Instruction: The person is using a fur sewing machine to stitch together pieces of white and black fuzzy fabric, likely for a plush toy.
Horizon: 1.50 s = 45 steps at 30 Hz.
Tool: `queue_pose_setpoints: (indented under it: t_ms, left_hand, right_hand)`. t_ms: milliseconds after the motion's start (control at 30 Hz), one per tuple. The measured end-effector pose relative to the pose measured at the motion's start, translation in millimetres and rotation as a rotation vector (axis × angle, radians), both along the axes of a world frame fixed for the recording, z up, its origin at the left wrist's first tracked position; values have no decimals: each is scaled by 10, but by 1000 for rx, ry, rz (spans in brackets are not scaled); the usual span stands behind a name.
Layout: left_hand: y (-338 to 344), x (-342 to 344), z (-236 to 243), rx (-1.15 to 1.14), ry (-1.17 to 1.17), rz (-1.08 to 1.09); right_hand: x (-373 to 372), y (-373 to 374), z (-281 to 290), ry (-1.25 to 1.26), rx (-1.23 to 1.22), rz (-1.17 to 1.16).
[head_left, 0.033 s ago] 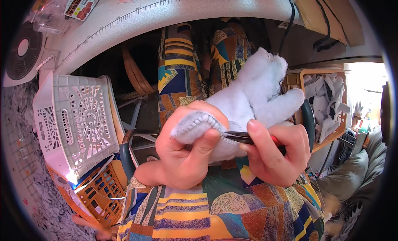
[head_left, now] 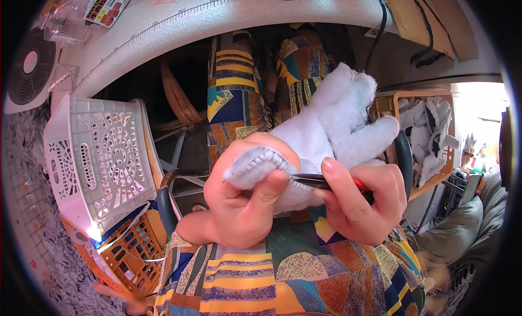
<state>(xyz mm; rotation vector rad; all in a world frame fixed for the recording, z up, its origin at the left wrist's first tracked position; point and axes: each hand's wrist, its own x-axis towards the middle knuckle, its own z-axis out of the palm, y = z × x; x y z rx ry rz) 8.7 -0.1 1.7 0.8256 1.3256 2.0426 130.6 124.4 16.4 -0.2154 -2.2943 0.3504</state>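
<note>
Soft toy (head_left: 304, 128), pale and fuzzy, with rounded limb-like ends, a ragged edge at its far tip and a row of looped stitches along the near edge; it is held above the lap, over patchwork clothing (head_left: 239, 283). The left hand (head_left: 239, 199) is curled closed, thumb and fingers pinching the stitched edge. The right hand (head_left: 364, 199) grips a dark pointed tool (head_left: 309, 179) with a touch of red, its tip against the stitching; I cannot tell its kind.

Beyond lies a pale worktop (head_left: 179, 30) with a ruler scale along its curved edge. At the left, a fan-like appliance (head_left: 30, 66) stands near a white basket (head_left: 125, 115).

Counted: one toy in the hands, one tool, one white basket, one orange crate (head_left: 130, 261) below it, and one tan basket (head_left: 387, 106) at the right, its pale pieces (head_left: 429, 128) too jumbled to number.
</note>
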Motion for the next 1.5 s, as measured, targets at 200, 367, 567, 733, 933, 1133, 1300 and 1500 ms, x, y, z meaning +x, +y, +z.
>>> queue_pose_setpoints:
  t_ms: [200, 367, 567, 733, 933, 1133, 1300, 1500]
  left_hand:
    - [-1, -4, -21, -9, 14, 23]
    - [-33, 6, 6, -46, -37, 20]
    - [-11, -3, 18, -20, -60, 37]
    - [-15, -28, -12, 15, 1, 35]
    - [28, -39, 45, -92, 252, 105]
    - [44, -30, 25, -82, 327, 123]
    - [26, -27, 44, -113, 281, 118]
    - [20, -34, 14, -45, 250, 110]
  right_hand:
    - [39, 36, 65, -85, 39, 41]
    - [-36, 112, -28, 23, 85, 59]
    - [-69, 70, 5, 74, -38, -20]
    - [-67, 73, 27, 53, -14, -6]
    - [-60, 89, 32, 42, -2, 2]
    - [-31, 55, 34, 113, -63, -149]
    - [24, 58, 72, 6, -101, -11]
    - [-25, 61, 52, 26, -47, -5]
